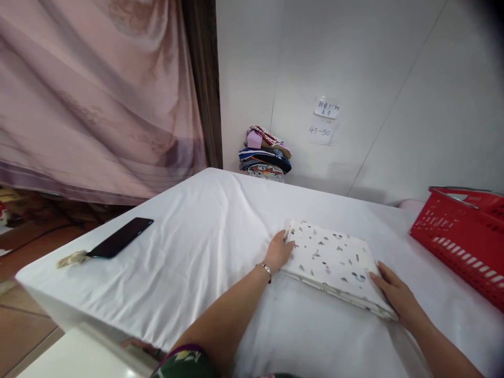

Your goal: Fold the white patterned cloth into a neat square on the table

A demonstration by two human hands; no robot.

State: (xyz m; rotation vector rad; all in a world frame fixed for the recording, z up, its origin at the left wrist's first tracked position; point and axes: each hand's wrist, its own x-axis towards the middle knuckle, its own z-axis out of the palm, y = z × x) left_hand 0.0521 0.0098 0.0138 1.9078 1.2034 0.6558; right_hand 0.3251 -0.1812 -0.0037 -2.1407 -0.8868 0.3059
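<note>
A folded white cloth [331, 257] with small printed figures lies flat on the white-covered table [189, 262]. My left hand [279, 251] grips its left edge, thumb on top and the other fingers partly hidden at the side. At the opposite edge my right hand [396, 291] holds the cloth the same way, thumb over the top and fingers along the side. Several layers show along the near fold.
A red plastic basket [464, 236] stands on the right. A dark phone [122, 239] with a pale strap lies near the left edge. Stacked folded clothes [264, 152] rest by the back wall, below paper notes [325, 121]. A pink curtain [98, 94] hangs at left.
</note>
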